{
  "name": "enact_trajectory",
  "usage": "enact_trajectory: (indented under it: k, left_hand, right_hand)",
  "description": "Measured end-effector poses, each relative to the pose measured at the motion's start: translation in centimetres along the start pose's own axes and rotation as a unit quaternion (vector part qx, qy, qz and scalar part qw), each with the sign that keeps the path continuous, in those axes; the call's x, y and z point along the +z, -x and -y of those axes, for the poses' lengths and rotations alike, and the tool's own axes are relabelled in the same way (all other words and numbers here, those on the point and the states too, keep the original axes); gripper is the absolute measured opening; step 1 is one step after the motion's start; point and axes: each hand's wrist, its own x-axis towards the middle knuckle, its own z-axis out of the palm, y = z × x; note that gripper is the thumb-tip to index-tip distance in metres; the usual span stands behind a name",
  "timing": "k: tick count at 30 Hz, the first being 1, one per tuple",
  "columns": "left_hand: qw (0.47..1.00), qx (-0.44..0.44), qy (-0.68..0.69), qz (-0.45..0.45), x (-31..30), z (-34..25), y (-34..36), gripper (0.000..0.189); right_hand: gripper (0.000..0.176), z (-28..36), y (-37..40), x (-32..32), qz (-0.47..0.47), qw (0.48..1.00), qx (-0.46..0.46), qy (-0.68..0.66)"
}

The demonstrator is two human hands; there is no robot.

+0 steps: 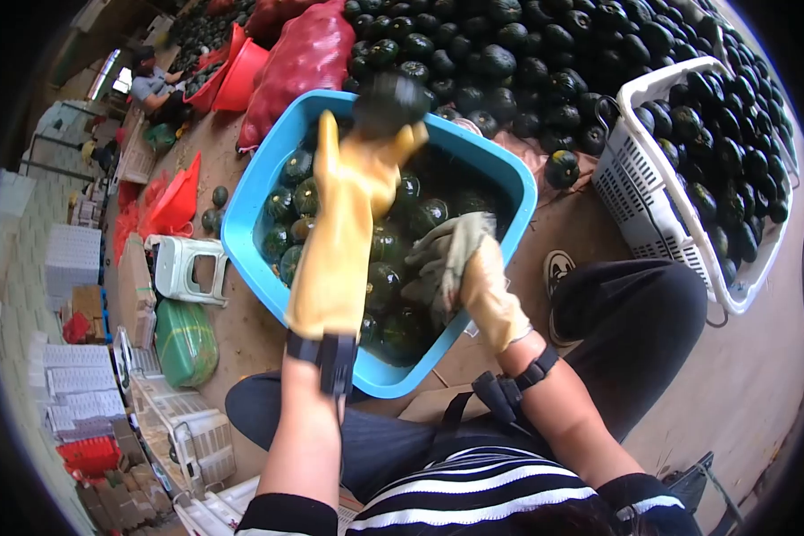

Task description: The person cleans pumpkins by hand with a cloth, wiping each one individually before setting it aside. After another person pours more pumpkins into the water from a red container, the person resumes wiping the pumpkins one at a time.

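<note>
My left hand (pixel 357 170), in a yellow rubber glove, reaches over the far side of a blue tub (pixel 228 228) with its thumb spread out and its fingers apart. A dark green squash (pixel 391 103), smeared by motion, is just beyond the fingers, overlapping the tub's far rim; any contact is hard to make out. My right hand (pixel 489 290), gloved too, is closed on a wet grey cloth (pixel 456 255) over the tub's right side. Several green squashes (pixel 384 281) sit in water inside the tub, some hidden behind the left forearm.
A large heap of dark squashes (pixel 509 62) lies beyond the tub. At right stands a white crate (pixel 639 196) full of them; a lone squash (pixel 561 168) lies between. Red mesh sack (pixel 299 67), white stool (pixel 190 268) and green bundle (pixel 186 342) are leftward. Another person (pixel 156 89) sits far left.
</note>
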Motion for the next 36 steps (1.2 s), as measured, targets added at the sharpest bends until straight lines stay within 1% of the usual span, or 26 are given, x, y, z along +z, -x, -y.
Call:
enact_trajectory:
  k: [1,2,3,4,6,8,10,12,13,14,18,19,20,21,22,24,25,26,28,29,30,31,32,33,35,36]
  left_hand:
    - [0.924,-0.172,0.329,-0.094,2.6,-0.4,0.3,0.067]
    - [0.712,-0.298,0.632,-0.069,2.0,0.2,-0.7,0.056]
    - [0.39,-0.378,0.839,-0.036,1.1,0.4,-1.9,0.045]
    - [0.009,-0.397,0.918,-0.003,0.2,0.7,-3.0,0.035]
    - [0.381,-0.362,0.818,0.234,-2.9,-2.7,-2.7,0.047]
    - [0.474,-0.306,0.762,0.317,-5.9,-8.6,-2.4,0.072]
    - [0.404,-0.33,0.761,0.386,-9.1,-6.9,-3.9,0.085]
    - [0.385,-0.322,0.755,0.421,-7.6,-9.1,-4.7,0.083]
    - [0.372,-0.282,0.764,0.445,-6.4,-10.3,-4.5,0.087]
    - [0.36,-0.24,0.771,0.466,-5.1,-11.3,-4.0,0.092]
    - [0.237,-0.406,0.781,0.412,-5.5,-9.7,-2.7,0.088]
    - [0.036,-0.499,0.814,0.294,-6.5,-10.3,-1.8,0.084]
    - [-0.167,-0.559,0.796,0.163,-7.8,-11.2,-0.7,0.079]
    - [-0.299,-0.575,0.761,0.044,-9.9,-9.1,-0.3,0.072]
    - [-0.324,-0.585,0.742,0.035,-11.8,-6.7,-0.2,0.068]
    - [-0.245,-0.567,0.786,-0.032,-13.0,-7.4,0.8,0.064]
    - [-0.334,-0.541,0.77,-0.052,-13.6,-7.3,1.7,0.061]
    - [-0.336,-0.489,0.805,-0.027,-14.1,-6.3,3.1,0.063]
    - [-0.208,-0.458,0.859,0.092,-14.7,-2.4,4.0,0.069]
    - [-0.19,-0.443,0.869,0.111,-14.5,-1.6,4.4,0.072]
    - [-0.168,-0.442,0.871,0.13,-14.2,-0.5,4.6,0.077]
    - [-0.184,-0.481,0.853,0.084,-14.0,-1.3,4.9,0.079]
    - [-0.197,-0.519,0.831,0.033,-13.9,-2.2,4.9,0.082]
    - [-0.24,-0.503,0.83,0.0,-15.4,-0.3,5.1,0.089]
    - [-0.151,-0.538,0.825,-0.085,-16.7,-1.9,4.1,0.078]
    - [-0.148,-0.518,0.838,-0.091,-17.0,-1.8,4.2,0.082]
  right_hand:
    - [0.036,1.5,0.0,0.9,-0.043,0.999,-0.003,0.02]
    - [0.036,2.9,-0.2,0.8,-0.018,1.0,-0.022,0.004]
    - [0.036,4.2,0.0,0.8,-0.011,0.999,-0.039,-0.019]
    - [0.036,5.4,0.0,0.9,-0.003,0.998,-0.057,-0.042]
    - [0.029,6.5,-0.1,2.3,-0.069,0.993,-0.092,-0.014]
    - [0.027,7.2,-1.1,0.2,0.068,0.988,-0.028,-0.134]
    - [0.025,7.1,-0.7,1.5,0.047,0.996,-0.05,-0.049]
    - [0.025,7.0,-1.0,2.2,-0.048,0.98,-0.022,-0.192]
    - [0.022,6.5,-1.1,2.0,-0.062,0.983,-0.023,-0.173]
    - [0.019,5.8,-2.0,-0.5,0.104,0.967,0.0,-0.231]
    - [0.025,1.9,-3.6,-3.1,-0.045,0.989,-0.115,-0.085]
    - [0.037,0.1,-4.2,-3.0,-0.152,0.973,-0.165,0.055]
    - [0.046,0.2,-0.5,1.4,-0.2,0.955,-0.128,0.176]
    - [0.048,-1.2,-0.2,1.3,-0.157,0.939,-0.106,0.286]
    - [0.051,-2.4,-0.6,0.8,-0.107,0.91,-0.084,0.392]
    - [0.052,-4.4,-3.1,1.0,-0.083,0.816,-0.334,0.465]
    - [0.043,-4.5,-2.1,1.1,-0.086,0.879,-0.308,0.353]
    - [0.021,-1.7,-1.7,1.7,-0.101,0.859,-0.224,0.45]
    - [0.019,2.2,-1.3,2.0,0.014,0.836,-0.112,0.536]
    - [0.019,2.6,-1.3,1.5,0.058,0.836,-0.089,0.538]
    - [0.018,1.7,-1.3,1.1,0.073,0.869,-0.142,0.469]
    - [0.021,1.5,-0.8,0.5,0.09,0.676,-0.374,0.628]
    - [0.022,0.4,0.3,1.6,0.032,0.796,-0.327,0.509]
    - [0.03,-0.9,-1.0,0.5,0.059,0.955,-0.183,0.228]
    - [0.048,-3.7,-1.8,-0.4,0.042,0.993,-0.109,0.035]
    - [0.057,-3.9,-1.2,-1.0,0.047,0.986,-0.13,0.096]
